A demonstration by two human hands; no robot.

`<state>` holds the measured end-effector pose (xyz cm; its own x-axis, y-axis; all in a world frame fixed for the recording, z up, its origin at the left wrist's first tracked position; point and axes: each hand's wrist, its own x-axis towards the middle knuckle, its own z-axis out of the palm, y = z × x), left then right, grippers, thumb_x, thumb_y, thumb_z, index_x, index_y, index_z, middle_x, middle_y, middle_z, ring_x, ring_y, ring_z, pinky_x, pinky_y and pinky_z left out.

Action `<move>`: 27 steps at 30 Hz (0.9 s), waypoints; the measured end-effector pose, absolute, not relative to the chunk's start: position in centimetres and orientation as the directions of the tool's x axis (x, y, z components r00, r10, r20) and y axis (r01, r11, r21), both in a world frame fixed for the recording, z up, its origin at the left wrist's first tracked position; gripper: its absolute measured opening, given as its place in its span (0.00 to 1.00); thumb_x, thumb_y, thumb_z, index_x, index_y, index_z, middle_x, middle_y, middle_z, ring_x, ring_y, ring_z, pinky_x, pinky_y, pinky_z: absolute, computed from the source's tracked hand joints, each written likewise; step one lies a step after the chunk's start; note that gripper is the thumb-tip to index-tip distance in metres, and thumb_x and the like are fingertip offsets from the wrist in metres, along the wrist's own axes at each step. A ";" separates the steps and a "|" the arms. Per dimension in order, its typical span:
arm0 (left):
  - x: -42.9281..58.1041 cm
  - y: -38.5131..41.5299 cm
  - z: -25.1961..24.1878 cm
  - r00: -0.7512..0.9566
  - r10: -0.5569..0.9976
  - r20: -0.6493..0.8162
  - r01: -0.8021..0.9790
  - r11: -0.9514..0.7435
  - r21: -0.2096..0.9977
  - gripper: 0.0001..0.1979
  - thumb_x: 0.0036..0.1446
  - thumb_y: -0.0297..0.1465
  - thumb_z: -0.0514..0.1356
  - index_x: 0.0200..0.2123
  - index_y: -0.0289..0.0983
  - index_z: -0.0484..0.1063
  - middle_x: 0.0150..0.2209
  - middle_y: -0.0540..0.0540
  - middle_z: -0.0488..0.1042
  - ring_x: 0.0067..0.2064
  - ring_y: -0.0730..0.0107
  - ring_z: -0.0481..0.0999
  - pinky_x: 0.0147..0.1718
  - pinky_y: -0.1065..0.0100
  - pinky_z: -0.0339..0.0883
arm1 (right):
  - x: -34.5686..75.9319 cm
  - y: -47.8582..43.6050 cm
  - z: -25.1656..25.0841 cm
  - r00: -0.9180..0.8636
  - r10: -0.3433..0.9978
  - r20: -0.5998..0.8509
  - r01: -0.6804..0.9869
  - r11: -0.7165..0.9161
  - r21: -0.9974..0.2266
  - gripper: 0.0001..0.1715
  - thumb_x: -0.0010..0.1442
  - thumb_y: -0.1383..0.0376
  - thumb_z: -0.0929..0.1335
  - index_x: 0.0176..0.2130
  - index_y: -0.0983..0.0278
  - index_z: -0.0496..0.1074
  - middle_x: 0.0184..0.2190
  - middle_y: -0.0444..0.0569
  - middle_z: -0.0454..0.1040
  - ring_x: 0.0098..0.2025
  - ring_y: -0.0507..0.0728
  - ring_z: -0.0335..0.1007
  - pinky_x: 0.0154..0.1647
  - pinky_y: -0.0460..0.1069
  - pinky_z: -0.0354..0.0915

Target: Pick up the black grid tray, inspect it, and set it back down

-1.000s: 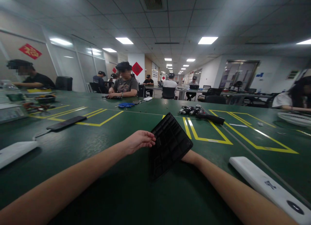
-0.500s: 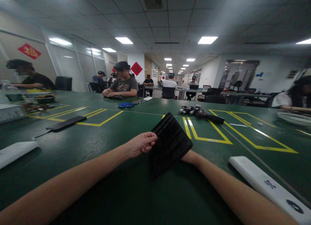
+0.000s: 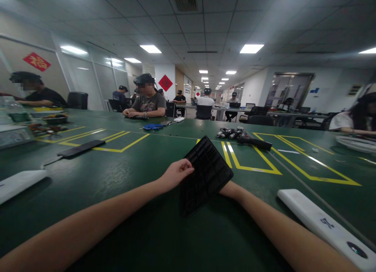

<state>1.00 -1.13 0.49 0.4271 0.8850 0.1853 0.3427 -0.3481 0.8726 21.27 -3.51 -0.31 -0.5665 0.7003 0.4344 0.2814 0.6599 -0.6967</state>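
Observation:
A black tray divided into shallow compartments (image 3: pixel 207 170) is held tilted above the green table, its gridded face turned toward me. Behind its lower right edge, my right hand (image 3: pixel 230 190) grips the tray, with the fingers hidden by it. At the tray's left side is my left hand (image 3: pixel 178 172), thumb and fingers pinched together just over the compartments. Whatever the pinch may hold is too small or hidden to make out.
Yellow tape rectangles mark the green table (image 3: pixel 132 240). A white device (image 3: pixel 317 219) lies at my right, another white one (image 3: pixel 25 184) at far left, near a black bar (image 3: pixel 82 148). Bundled cables (image 3: pixel 230 133) lie beyond the tray. A person (image 3: pixel 148 98) sits opposite.
My left hand has turned slightly, with the back of the hand now more upward and the fingertips closer over the tray's compartments. The tray and my right hand stay practically still.

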 end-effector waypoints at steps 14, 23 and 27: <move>0.5 -1.5 1.9 0.486 0.832 0.270 0.496 -0.516 0.698 0.08 0.50 0.34 0.55 0.32 0.36 0.66 0.23 0.53 0.64 0.25 0.74 0.63 0.24 0.73 0.56 | 21.3 -3.2 -0.9 -0.535 0.712 0.454 0.314 0.667 -0.675 0.23 0.55 0.60 0.64 0.51 0.59 0.65 0.53 0.49 0.66 0.57 0.61 0.55 0.58 0.58 0.54; 0.5 -0.9 2.9 0.335 0.942 -0.016 0.113 -0.023 0.993 0.03 0.45 0.28 0.54 0.25 0.35 0.60 0.21 0.52 0.64 0.23 0.75 0.67 0.21 0.73 0.60 | 21.6 -3.0 -1.0 -0.611 0.667 0.426 0.423 0.730 -0.537 0.25 0.56 0.64 0.61 0.54 0.63 0.62 0.57 0.51 0.59 0.57 0.61 0.56 0.59 0.57 0.51; 0.3 -0.4 2.7 0.347 0.920 -0.182 -0.009 0.198 0.980 0.07 0.44 0.30 0.55 0.25 0.35 0.58 0.23 0.53 0.61 0.21 0.81 0.61 0.17 0.77 0.50 | 21.5 -3.2 -0.5 -0.586 0.683 0.436 0.424 0.717 -0.553 0.27 0.55 0.62 0.63 0.54 0.66 0.61 0.58 0.53 0.56 0.60 0.62 0.50 0.59 0.57 0.51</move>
<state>0.32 -0.44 2.73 0.3475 0.9198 -0.1824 -0.0089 0.1977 0.9802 21.47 -3.24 -0.54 -0.5856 0.6834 0.4358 0.4245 0.7166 -0.5534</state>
